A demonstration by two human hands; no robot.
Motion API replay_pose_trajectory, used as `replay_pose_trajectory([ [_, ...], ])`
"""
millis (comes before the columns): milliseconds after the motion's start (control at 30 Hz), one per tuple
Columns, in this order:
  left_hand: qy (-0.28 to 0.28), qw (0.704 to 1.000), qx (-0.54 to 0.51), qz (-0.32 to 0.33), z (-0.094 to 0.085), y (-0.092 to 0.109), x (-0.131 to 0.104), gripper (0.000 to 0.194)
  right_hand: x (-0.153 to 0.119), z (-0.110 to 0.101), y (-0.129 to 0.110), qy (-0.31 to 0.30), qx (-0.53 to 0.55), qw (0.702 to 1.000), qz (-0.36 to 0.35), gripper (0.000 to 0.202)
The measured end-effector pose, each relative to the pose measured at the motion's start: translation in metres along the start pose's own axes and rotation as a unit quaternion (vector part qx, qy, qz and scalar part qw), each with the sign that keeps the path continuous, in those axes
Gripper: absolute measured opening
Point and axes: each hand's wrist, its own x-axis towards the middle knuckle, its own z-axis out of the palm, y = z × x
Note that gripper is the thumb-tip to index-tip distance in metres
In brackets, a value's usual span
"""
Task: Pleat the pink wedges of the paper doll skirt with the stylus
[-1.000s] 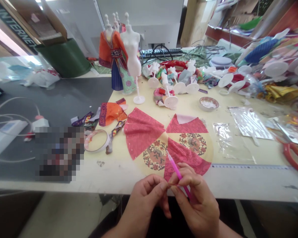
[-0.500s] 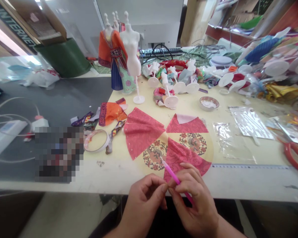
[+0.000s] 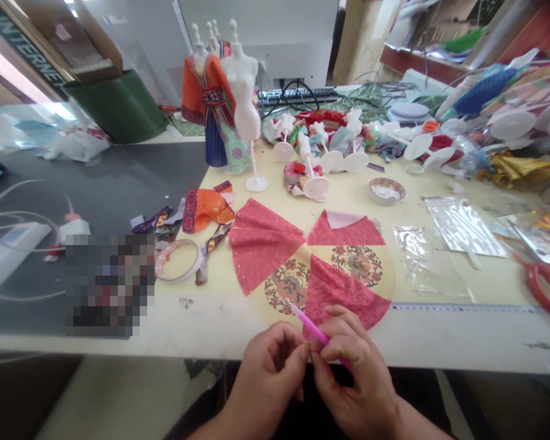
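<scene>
At the table's front edge my left hand (image 3: pixel 272 373) is closed, thumb and fingers pinched on something too small to make out. Its fingertips nearly meet those of my right hand (image 3: pixel 355 366), which holds a pink pen-like tool (image 3: pixel 312 325) with its pale tip pointing up and left. Just beyond the hands lies a round arrangement of red patterned cloth pieces (image 3: pixel 268 253) and cream floral ones (image 3: pixel 357 264). One red piece (image 3: pixel 339 296) sits right behind my right hand. At the back, another red piece (image 3: pixel 346 233) has a folded pale flap.
A tape roll (image 3: pixel 178 261) and orange cloth (image 3: pixel 206 209) lie left. White mannequin (image 3: pixel 242 91) and dressed one (image 3: pixel 211 104) stand behind. On the right are a small bowl (image 3: pixel 386 190), plastic bags (image 3: pixel 462 226), a ruler (image 3: pixel 462 308) and red-handled scissors (image 3: pixel 547 284).
The pink tool has tilted lower and its tip has shifted left and down. My right hand has turned slightly; both hands remain close together at the table edge.
</scene>
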Motion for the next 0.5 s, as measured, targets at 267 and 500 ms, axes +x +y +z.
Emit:
replay_pose_trajectory([
  [267, -0.026, 1.000, 0.005, 0.009, -0.0038, -0.0037, 0.0010, 0.034, -0.0047, -0.0021, -0.0020, -0.020, 0.010, 1.000, 0.004, 0.023],
  [500, -0.081, 0.993, -0.070, -0.046, -0.0062, -0.0060, 0.0005, 0.029, -0.0053, -0.0040, -0.0048, -0.009, 0.072, 0.996, 0.056, 0.024],
])
